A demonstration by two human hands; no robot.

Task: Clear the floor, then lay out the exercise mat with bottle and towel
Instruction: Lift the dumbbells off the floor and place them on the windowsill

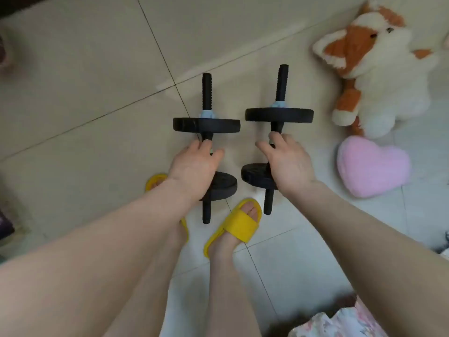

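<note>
Standing on pale beige floor tiles [85, 69] in yellow slippers [237, 223], the person has the left hand [192, 166] wrapped round one black dumbbell [206, 125] and the right hand [289, 161] round the other dumbbell [279, 114]; a plush dog [379, 69] and pink heart cushion [371, 166] lie just right; mat, bottle, towel unseen

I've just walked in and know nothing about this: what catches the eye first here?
Two black dumbbells at the centre, the left dumbbell gripped by the left hand and the right dumbbell by the right hand. To the right lie an orange-and-white plush toy and a pink heart cushion; below are yellow slippers.
</note>
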